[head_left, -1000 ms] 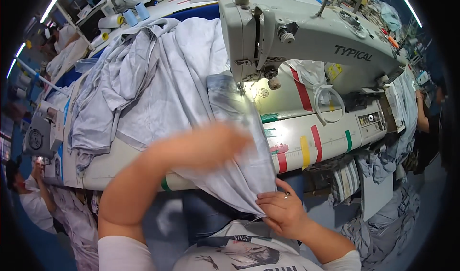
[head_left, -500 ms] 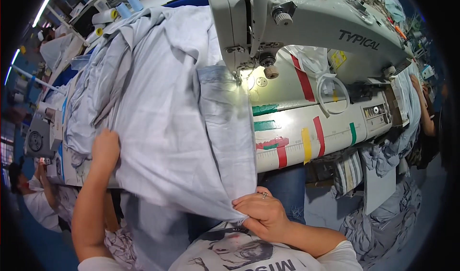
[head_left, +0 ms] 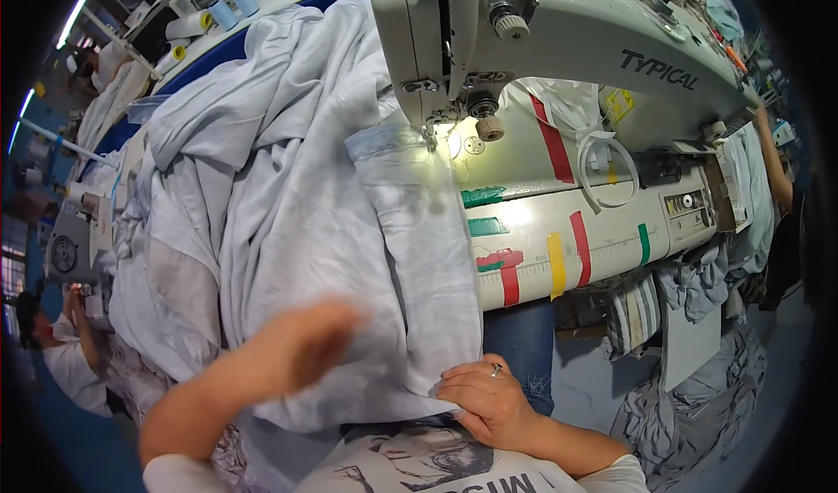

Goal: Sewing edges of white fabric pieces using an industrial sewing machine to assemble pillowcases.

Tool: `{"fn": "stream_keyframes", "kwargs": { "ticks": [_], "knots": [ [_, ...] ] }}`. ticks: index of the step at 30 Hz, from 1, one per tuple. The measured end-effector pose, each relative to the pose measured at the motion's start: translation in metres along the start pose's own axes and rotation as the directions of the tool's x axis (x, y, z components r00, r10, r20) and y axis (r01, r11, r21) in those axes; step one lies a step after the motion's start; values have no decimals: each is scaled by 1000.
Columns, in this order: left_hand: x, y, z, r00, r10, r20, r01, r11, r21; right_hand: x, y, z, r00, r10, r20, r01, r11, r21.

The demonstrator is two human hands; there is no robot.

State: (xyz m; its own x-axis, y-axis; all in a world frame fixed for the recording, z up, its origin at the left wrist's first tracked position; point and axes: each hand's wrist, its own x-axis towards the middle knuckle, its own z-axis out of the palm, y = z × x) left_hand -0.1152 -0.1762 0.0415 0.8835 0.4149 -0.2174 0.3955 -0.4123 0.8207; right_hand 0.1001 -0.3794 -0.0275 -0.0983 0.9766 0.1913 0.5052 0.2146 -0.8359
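Observation:
A large pale grey-blue cloth (head_left: pixel 297 257) covers the left of the sewing table and hangs over its front edge. Its right side carries a long folded strip (head_left: pixel 428 240), whose far end lies under the needle area of a white sewing machine (head_left: pixel 559 30). My right hand (head_left: pixel 491 399), with a ring on one finger, is closed on the strip's near corner, close to my body. Over the cloth, left of the strip, my left hand (head_left: pixel 319 340) is smeared by motion, so its fingers cannot be made out.
Coloured tape marks (head_left: pixel 559 266) line the machine bed's ruler edge. A coiled white band (head_left: pixel 611 174) lies under the machine arm. Thread cones (head_left: pixel 188 26) stand at the far left. Heaped grey cloth (head_left: pixel 690 406) lies low at right. Another person (head_left: pixel 74 353) works at left.
My left hand has let go of the cloth's left part and moved right and nearer me. The cloth there has dropped into loose folds. My right hand keeps its corner, shifted slightly right.

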Motion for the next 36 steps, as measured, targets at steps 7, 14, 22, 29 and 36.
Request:
{"fn": "stream_keyframes", "kwargs": {
  "ticks": [7,14,22,29,36],
  "knots": [
    [30,-138,-97,624,-120,-772,550,769,325,1,-6,-1,999,22,-37,-18,994,104],
    [-17,-119,-146,600,-426,-677,776,106,621,6,3,22,995,104,6,-100,927,361],
    [121,-13,18,877,372,-305,-59,713,698,0,11,2,991,127,53,-136,846,515],
    [129,-26,7,923,331,-194,-107,707,699,6,15,5,983,139,116,-181,783,596],
    [128,-23,3,943,286,-172,-101,736,670,57,9,-63,998,13,63,-26,978,206]
  ]
}}
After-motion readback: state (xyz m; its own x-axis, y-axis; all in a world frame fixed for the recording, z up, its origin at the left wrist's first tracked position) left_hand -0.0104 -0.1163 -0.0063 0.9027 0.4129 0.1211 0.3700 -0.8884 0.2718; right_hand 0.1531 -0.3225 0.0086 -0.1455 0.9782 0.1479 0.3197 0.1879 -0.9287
